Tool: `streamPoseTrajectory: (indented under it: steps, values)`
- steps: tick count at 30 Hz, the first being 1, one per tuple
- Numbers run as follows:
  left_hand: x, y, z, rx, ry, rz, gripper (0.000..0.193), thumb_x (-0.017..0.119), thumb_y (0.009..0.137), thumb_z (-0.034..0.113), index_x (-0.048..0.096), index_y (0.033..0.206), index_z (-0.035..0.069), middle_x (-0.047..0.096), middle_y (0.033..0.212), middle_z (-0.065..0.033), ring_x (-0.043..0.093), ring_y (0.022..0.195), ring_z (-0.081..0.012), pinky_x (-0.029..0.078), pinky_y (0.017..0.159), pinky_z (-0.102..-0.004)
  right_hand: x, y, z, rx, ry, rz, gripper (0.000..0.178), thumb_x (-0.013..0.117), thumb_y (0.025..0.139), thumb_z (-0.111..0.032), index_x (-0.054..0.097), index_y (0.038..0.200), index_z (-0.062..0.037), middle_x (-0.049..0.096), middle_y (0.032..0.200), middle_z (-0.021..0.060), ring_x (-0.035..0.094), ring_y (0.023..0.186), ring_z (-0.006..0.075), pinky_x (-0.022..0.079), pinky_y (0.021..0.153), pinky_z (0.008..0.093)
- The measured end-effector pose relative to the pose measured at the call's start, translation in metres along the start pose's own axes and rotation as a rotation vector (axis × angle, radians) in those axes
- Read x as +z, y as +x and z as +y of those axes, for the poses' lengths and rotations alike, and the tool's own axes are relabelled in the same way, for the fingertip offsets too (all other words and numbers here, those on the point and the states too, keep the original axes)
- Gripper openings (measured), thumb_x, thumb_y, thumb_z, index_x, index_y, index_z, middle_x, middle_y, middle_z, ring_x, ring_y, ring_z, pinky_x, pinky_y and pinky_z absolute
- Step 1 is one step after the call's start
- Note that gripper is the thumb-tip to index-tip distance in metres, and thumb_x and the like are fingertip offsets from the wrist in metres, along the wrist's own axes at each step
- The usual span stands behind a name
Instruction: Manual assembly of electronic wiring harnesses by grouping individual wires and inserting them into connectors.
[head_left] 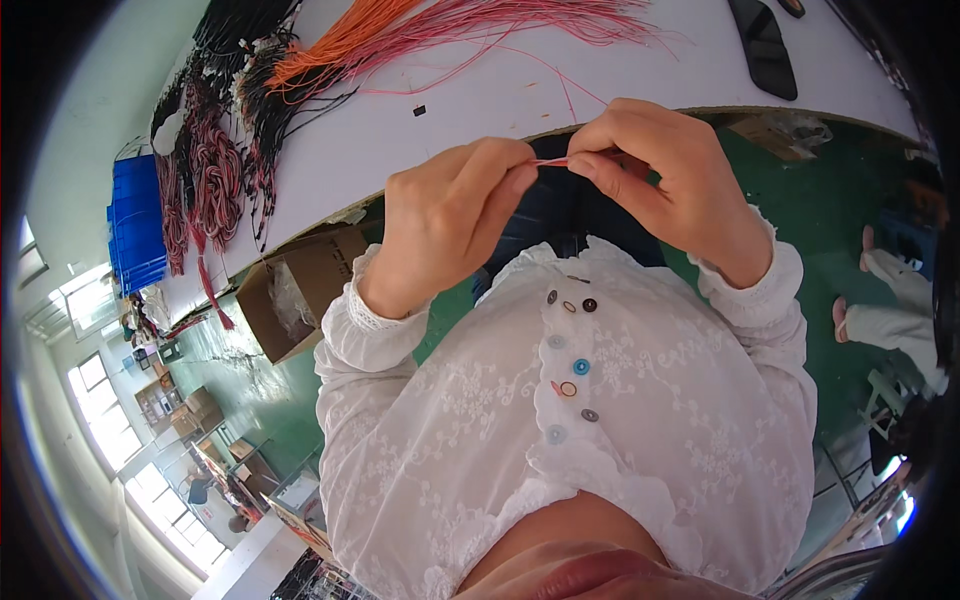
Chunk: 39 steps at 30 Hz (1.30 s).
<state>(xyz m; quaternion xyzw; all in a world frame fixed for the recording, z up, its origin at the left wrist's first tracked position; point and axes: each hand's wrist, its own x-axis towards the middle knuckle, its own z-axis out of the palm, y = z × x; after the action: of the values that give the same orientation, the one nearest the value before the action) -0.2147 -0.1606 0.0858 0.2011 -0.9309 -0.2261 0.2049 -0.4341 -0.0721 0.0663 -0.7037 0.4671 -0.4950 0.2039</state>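
Note:
Between my two hands a thin pink wire [551,162] is stretched, just in front of the table edge. My left hand [447,212] pinches one side of it between thumb and forefinger. A short way to the right, my right hand [668,180] pinches the wire too, its other fingers curled in. The wire's ends are hidden inside the hands. Beyond them on the table lies a spread bundle of pink wires [520,28], with a few strands trailing toward my right hand. An orange wire bundle [335,48] lies beside it on the left.
Black and red cable bundles [215,160] hang over the table's left side beside a blue bin [137,225]. A black phone [764,48] lies at the far right of the white table [640,85]. Below stands an open cardboard box [290,300]. Another person's legs [890,310] show at right.

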Motion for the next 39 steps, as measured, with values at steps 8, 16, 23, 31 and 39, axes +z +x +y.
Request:
streamPoseTrajectory:
  steps: [8, 16, 23, 31, 39]
  values:
    - [-0.002, 0.003, 0.003, 0.083, 0.202, -0.120, 0.009, 0.064, 0.094, 0.002, 0.065, 0.102, 0.000, 0.069, 0.086, -0.0127, 0.067, 0.070, -0.0293, 0.052, 0.062, -0.0325, -0.007, -0.001, 0.001, 0.021, -0.027, -0.085, 0.007, 0.071, 0.089, -0.002, 0.066, 0.094, -0.0019, 0.057, 0.076, 0.0060, 0.050, 0.062, 0.0162, 0.039, 0.056, 0.0273]
    - [0.008, -0.002, -0.003, 0.193, 0.046, 0.195, 0.018, 0.074, 0.084, -0.006, 0.068, 0.101, -0.001, 0.071, 0.085, -0.0124, 0.068, 0.068, -0.0212, 0.052, 0.057, -0.0301, -0.012, -0.008, 0.001, 0.200, 0.159, -0.139, 0.008, 0.066, 0.097, -0.008, 0.067, 0.097, -0.0004, 0.062, 0.081, 0.0041, 0.050, 0.066, 0.0105, 0.041, 0.059, 0.0247]
    - [0.011, -0.004, -0.003, 0.230, 0.013, 0.305, 0.026, 0.080, 0.076, -0.002, 0.073, 0.100, 0.005, 0.068, 0.081, -0.0058, 0.065, 0.067, -0.0199, 0.050, 0.054, -0.0298, -0.004, -0.009, 0.006, 0.472, 0.556, -0.218, 0.016, 0.064, 0.100, -0.015, 0.070, 0.099, -0.0004, 0.064, 0.084, 0.0019, 0.051, 0.075, 0.0073, 0.042, 0.068, 0.0230]
    - [0.006, -0.012, 0.003, 0.044, -0.119, 0.036, 0.017, 0.057, 0.095, -0.003, 0.066, 0.109, -0.004, 0.066, 0.093, -0.0120, 0.062, 0.073, -0.0212, 0.048, 0.067, -0.0266, 0.001, -0.015, -0.004, 0.210, 0.012, -0.036, 0.006, 0.070, 0.093, -0.007, 0.069, 0.094, -0.0010, 0.058, 0.081, 0.0029, 0.052, 0.069, 0.0106, 0.039, 0.060, 0.0265]
    - [0.013, -0.015, 0.005, -0.091, -0.288, -0.013, 0.016, 0.066, 0.093, -0.001, 0.066, 0.109, -0.002, 0.064, 0.080, -0.0116, 0.060, 0.064, -0.0260, 0.047, 0.058, -0.0349, 0.004, -0.013, -0.007, -0.073, -0.198, 0.063, 0.013, 0.076, 0.082, 0.001, 0.067, 0.090, -0.0029, 0.056, 0.080, 0.0068, 0.055, 0.067, 0.0217, 0.044, 0.059, 0.0322]
